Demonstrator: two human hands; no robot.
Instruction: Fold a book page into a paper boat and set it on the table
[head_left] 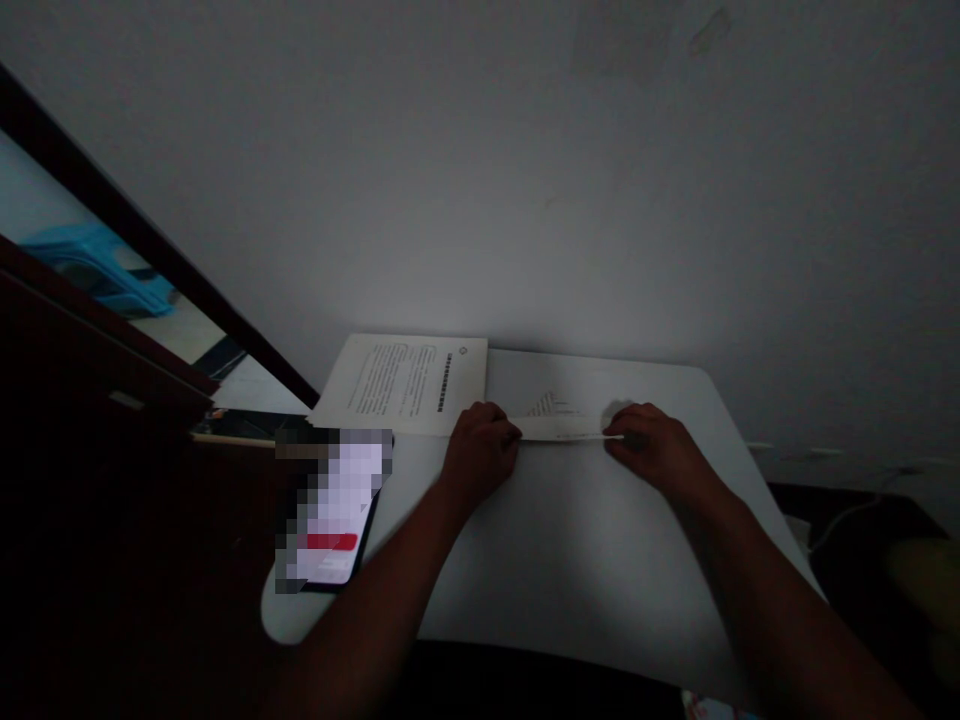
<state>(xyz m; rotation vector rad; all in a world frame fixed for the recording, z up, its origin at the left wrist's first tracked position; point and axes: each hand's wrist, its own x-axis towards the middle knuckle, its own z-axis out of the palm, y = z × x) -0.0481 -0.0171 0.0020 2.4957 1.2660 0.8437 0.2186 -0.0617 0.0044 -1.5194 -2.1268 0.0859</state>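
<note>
folded paper (564, 427) flat on bench (570, 560), near far edge | left hand (480, 448) grip pinched shut on paper's left end | right hand (654, 447) grip pinched on right end | printed sheet (409, 385) just left of paper | phone (337, 515) left-front of paper, at bench edge | bare bench in front of paper | wall (525, 180) close behind paper, dim room

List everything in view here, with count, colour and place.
folded paper: 1, white with print, table middle, between the hands
printed sheet: 1, white with black text, table's back left
phone: 1, dark, screen lit, table's left edge
table: 1, white, against the wall
wall: 1, white, behind table
blue plastic item: 1, blue, far left beyond dark frame
left hand: 1, grips paper's left end
right hand: 1, grips paper's right end
</note>
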